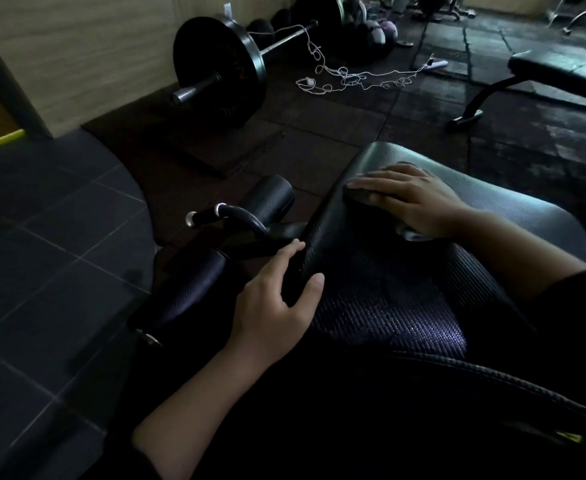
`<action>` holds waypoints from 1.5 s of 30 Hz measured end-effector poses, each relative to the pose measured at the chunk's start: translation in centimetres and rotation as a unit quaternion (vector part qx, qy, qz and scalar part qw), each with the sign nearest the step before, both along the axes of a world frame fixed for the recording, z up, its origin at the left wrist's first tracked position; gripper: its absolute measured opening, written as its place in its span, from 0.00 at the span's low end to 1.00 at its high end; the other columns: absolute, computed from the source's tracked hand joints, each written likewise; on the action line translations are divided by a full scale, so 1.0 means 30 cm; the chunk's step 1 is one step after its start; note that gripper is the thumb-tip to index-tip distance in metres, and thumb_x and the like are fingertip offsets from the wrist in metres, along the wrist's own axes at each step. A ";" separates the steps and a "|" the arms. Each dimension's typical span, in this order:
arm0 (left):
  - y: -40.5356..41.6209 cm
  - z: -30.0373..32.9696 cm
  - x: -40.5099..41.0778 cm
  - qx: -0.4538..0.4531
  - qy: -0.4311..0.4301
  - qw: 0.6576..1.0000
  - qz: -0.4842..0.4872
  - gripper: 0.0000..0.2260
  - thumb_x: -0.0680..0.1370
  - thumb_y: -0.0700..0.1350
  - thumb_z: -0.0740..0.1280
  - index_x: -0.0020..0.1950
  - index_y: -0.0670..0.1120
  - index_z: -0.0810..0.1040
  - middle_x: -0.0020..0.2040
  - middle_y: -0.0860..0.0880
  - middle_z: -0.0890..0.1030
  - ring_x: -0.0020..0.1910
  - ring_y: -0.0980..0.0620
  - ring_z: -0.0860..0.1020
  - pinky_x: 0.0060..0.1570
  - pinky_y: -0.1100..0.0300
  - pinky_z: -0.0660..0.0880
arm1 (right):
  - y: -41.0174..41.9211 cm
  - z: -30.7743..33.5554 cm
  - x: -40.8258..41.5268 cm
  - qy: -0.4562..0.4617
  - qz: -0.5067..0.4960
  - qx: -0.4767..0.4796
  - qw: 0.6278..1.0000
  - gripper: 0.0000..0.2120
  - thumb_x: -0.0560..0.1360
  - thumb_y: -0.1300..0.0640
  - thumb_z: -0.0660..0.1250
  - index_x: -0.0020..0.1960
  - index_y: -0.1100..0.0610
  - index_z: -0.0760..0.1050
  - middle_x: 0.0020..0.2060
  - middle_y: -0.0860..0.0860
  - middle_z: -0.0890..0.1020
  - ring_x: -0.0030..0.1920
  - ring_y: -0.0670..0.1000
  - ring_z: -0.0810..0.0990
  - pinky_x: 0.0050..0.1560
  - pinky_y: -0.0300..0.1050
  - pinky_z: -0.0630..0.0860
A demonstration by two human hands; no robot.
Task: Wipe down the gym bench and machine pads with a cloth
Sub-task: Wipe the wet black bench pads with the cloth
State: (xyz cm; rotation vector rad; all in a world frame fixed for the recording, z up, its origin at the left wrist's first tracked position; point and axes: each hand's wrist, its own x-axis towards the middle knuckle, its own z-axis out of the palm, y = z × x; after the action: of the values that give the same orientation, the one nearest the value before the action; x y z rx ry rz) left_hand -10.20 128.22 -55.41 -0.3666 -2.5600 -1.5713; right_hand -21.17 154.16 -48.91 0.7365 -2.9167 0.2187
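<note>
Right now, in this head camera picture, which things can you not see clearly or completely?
- Cloth: the right hand covers most of it; its size and colour are unclear.
- Bench pad: its near part is lost in darkness and the bottom edge cuts it off.
- Left hand fingertips: curled round the pad's edge, hidden.
- Second bench: cut off by the right edge.

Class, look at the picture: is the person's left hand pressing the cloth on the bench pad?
No. The right hand lies flat on the cloth, while the left hand grips the pad edge.
</note>
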 end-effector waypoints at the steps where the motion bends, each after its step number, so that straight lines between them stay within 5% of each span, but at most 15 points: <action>1: 0.000 0.001 0.000 -0.001 0.001 1.000 0.000 0.29 0.70 0.65 0.58 0.68 0.55 0.72 0.67 0.60 0.75 0.65 0.68 0.67 0.59 0.81 0.59 | -0.037 -0.002 -0.022 -0.001 -0.034 0.012 0.999 0.20 0.77 0.37 0.47 0.68 0.30 0.61 0.70 0.38 0.69 0.71 0.50 0.65 0.70 0.52 0.59; 6: -0.004 -0.014 -0.008 0.011 -0.007 1.000 -0.002 0.29 0.70 0.66 0.58 0.68 0.56 0.72 0.65 0.61 0.75 0.61 0.74 0.67 0.60 0.77 0.63 | -0.258 -0.017 0.057 0.008 0.009 0.047 0.999 0.23 0.77 0.38 0.46 0.66 0.35 0.70 0.68 0.38 0.72 0.71 0.48 0.65 0.72 0.54 0.57; 9: -0.005 -0.026 -0.008 0.028 0.000 1.000 0.003 0.28 0.71 0.64 0.59 0.67 0.52 0.73 0.64 0.58 0.77 0.64 0.64 0.72 0.64 0.64 0.69 | -0.210 -0.029 0.184 0.016 0.081 0.009 0.997 0.22 0.79 0.41 0.47 0.70 0.39 0.68 0.68 0.41 0.72 0.71 0.49 0.66 0.73 0.56 0.57; 11: -0.004 -0.029 -0.008 0.032 0.008 0.999 0.000 0.27 0.71 0.63 0.59 0.67 0.52 0.73 0.66 0.58 0.76 0.66 0.63 0.71 0.65 0.67 0.66 | -0.122 -0.019 0.218 0.014 0.107 0.014 0.994 0.21 0.81 0.43 0.49 0.72 0.41 0.65 0.70 0.42 0.70 0.72 0.49 0.65 0.74 0.55 0.57; 20: -0.017 -0.027 -0.015 0.068 -0.014 0.997 -0.028 0.29 0.70 0.63 0.60 0.68 0.53 0.73 0.68 0.60 0.74 0.66 0.69 0.68 0.64 0.74 0.62 | -0.132 -0.007 0.125 0.013 -0.098 0.007 0.995 0.30 0.72 0.34 0.38 0.71 0.33 0.62 0.71 0.39 0.68 0.70 0.51 0.64 0.67 0.50 0.58; 28: -0.041 -0.062 0.001 0.116 0.007 0.991 -0.072 0.29 0.74 0.58 0.62 0.72 0.46 0.70 0.71 0.53 0.71 0.71 0.62 0.67 0.71 0.62 0.63 | -0.192 -0.023 0.349 0.012 0.023 0.019 0.999 0.25 0.79 0.40 0.47 0.75 0.40 0.58 0.71 0.39 0.67 0.71 0.48 0.64 0.71 0.52 0.59; 32: -0.045 -0.070 -0.005 0.118 0.011 0.989 -0.085 0.29 0.75 0.57 0.62 0.72 0.45 0.69 0.72 0.51 0.71 0.71 0.60 0.66 0.72 0.56 0.63 | -0.196 -0.018 0.360 -0.003 -0.006 -0.008 1.000 0.27 0.77 0.37 0.46 0.75 0.38 0.58 0.73 0.37 0.64 0.73 0.48 0.60 0.71 0.51 0.58; 40: -0.049 -0.115 -0.017 0.178 -0.014 0.981 -0.080 0.23 0.79 0.56 0.52 0.69 0.48 0.71 0.68 0.52 0.73 0.70 0.59 0.69 0.69 0.64 0.63 | -0.353 -0.020 0.376 0.049 -0.050 0.001 0.998 0.25 0.76 0.39 0.46 0.68 0.39 0.70 0.65 0.40 0.75 0.65 0.52 0.72 0.61 0.53 0.65; 43: -0.055 -0.137 -0.022 0.241 -0.089 0.965 -0.060 0.33 0.75 0.63 0.52 0.70 0.42 0.70 0.70 0.45 0.73 0.72 0.49 0.68 0.72 0.54 0.62 | -0.423 -0.049 0.449 0.079 -0.015 0.017 0.997 0.21 0.77 0.42 0.51 0.67 0.41 0.72 0.63 0.40 0.77 0.63 0.51 0.73 0.60 0.54 0.67; 45: -0.062 -0.140 -0.020 0.201 -0.044 0.976 -0.076 0.33 0.78 0.62 0.51 0.72 0.38 0.69 0.70 0.44 0.72 0.72 0.50 0.68 0.72 0.53 0.62 | -0.395 -0.057 0.499 0.065 0.007 0.023 0.998 0.21 0.79 0.42 0.51 0.70 0.40 0.68 0.66 0.40 0.73 0.66 0.50 0.70 0.62 0.54 0.67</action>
State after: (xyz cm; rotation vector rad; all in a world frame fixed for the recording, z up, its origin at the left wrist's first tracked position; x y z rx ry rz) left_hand -10.80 126.35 -59.60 -0.4645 -2.2348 -2.1461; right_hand -6.21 142.32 -50.63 0.7478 -2.8026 0.1023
